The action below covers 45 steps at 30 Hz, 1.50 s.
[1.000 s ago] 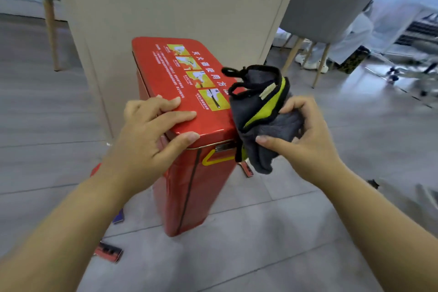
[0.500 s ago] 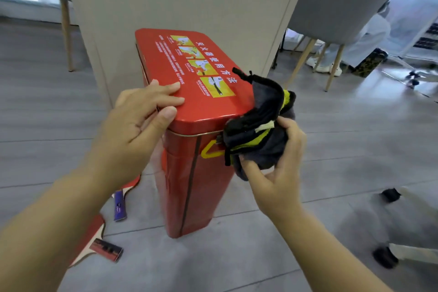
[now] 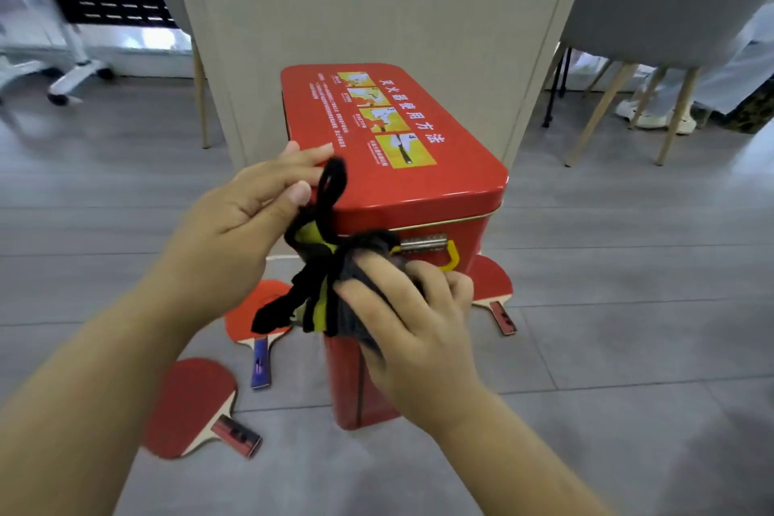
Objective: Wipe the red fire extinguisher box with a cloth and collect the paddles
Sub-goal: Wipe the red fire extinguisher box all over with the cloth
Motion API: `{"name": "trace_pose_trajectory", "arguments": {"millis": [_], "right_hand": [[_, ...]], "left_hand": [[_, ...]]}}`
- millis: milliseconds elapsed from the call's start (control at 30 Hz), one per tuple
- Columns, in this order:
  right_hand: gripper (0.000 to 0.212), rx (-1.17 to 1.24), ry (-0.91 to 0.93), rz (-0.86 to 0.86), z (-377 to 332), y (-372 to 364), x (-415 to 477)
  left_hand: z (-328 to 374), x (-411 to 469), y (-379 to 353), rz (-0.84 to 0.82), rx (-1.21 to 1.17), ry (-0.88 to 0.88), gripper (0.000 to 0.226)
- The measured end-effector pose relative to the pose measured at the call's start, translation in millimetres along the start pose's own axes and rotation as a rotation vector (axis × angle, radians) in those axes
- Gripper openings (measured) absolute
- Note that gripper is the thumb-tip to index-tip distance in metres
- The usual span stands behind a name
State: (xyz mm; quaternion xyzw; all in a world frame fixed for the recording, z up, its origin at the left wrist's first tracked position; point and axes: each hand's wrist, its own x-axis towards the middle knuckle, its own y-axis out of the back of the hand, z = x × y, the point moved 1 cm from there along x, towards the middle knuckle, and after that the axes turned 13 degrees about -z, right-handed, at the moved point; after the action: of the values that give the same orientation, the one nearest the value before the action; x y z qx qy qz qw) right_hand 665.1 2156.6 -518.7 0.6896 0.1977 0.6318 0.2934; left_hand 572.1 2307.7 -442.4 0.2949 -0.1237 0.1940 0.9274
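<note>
Cloth (image 3: pixel 335 285) moved to front of one box (image 3: pixel 352 390), right hand (image 3: pixel 414 331) gripping it, left hand (image 3: pixel 243 218) flat on lid (image 3: pixel 419 184), three paddles (image 3: pixel 192 402) (image 3: pixel 241 323) (image 3: pixel 494 276)

The cloth (image 3: pixel 335 276) bunched in the right grip (image 3: pixel 410 314) covers part of the yellow latch (image 3: pixel 451 260) on the red box (image 3: pixel 419 189). I cannot tell whether the left grip (image 3: pixel 247 218) touches the cloth's loop with its thumb. One paddle (image 3: pixel 494 285) shows only a slice of blade and its handle past the box. A second paddle (image 3: pixel 236 323) lies half under the cloth's dangling end. The lid's fine print is too small to read. The rack (image 3: pixel 83 13) at far left is smeared. The chair (image 3: pixel 670 4) runs off the top edge.
</note>
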Motion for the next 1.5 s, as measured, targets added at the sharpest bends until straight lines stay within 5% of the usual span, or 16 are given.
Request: {"name": "trace_pose_trajectory", "arguments": {"millis": [233,400,533,800,933,1100,1300,1500], "right_hand": [[0.029,-0.162,0.043,-0.049,-1,-2,-8],[0.032,-0.109,-0.155,0.017,23,14,-17],[0.060,0.051,-0.335,0.028,33,15,-25],[0.059,0.661,-0.575,0.095,39,-10,-51],[0.058,0.351,-0.438,0.024,24,-24,-57],[0.019,0.039,-0.191,-0.028,1,-46,-59],[0.026,-0.116,0.007,-0.138,-1,-52,-65],[0.020,-0.023,-0.130,-0.023,12,-44,-67]], "left_hand": [[7,-3,-2,-0.003,-0.033,0.008,0.021],[2,-6,-10,0.051,0.010,-0.044,0.023],[-4,-7,-14,0.056,0.002,-0.100,0.024],[-9,-8,-23,0.086,-0.017,-0.122,0.030],[-7,-10,-27,0.096,0.013,-0.128,0.028],[-9,-10,-24,0.071,0.038,-0.148,0.030],[-12,-11,-21,0.035,0.052,-0.160,0.034],[-20,-14,-35,0.121,0.087,-0.190,0.036]]}}
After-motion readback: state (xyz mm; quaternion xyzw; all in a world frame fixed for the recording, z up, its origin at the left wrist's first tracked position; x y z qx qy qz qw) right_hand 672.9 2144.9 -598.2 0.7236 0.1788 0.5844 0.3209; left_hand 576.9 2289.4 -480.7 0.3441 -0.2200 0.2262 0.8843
